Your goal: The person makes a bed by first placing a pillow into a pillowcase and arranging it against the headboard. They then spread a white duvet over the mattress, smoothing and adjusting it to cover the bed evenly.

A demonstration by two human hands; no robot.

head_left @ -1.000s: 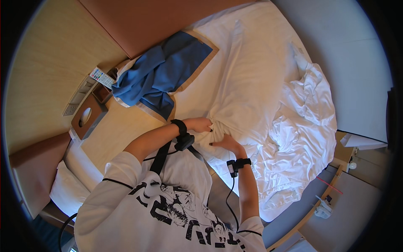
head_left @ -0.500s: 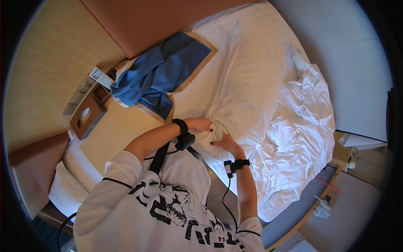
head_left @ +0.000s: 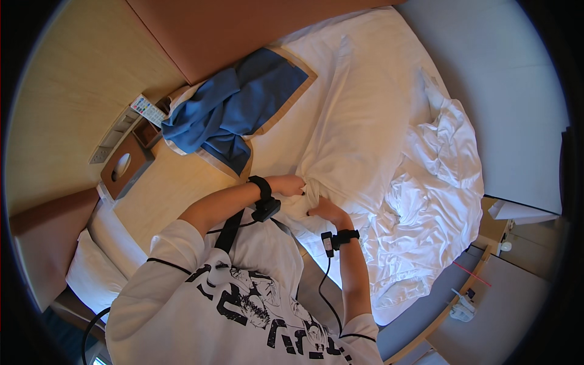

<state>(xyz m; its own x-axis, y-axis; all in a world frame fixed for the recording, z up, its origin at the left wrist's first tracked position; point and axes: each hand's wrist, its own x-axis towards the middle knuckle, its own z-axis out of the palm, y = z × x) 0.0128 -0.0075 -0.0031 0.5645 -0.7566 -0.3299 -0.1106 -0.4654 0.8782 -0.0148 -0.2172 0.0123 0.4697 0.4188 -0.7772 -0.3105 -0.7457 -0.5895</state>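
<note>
A long white pillow in its case lies on the bed. Its near end is bunched up between my two hands. My left hand is closed on the gathered cloth at the pillow's left near corner. On the other side of the folds, my right hand grips the same end, its fingers partly hidden by cloth. A crumpled white duvet spreads over the bed to the right of the pillow. Left of it lies a rumpled blue throw with a tan border.
A wooden bedside cabinet stands at the left, with a brown tissue box and a white remote. A brown headboard runs along the far side. Another white pillow lies at the lower left. A desk is at the lower right.
My hands stay at the pillow's near end, and the bunched cloth between them has shifted and twisted slightly. The right fingers are now tucked further into the folds.
</note>
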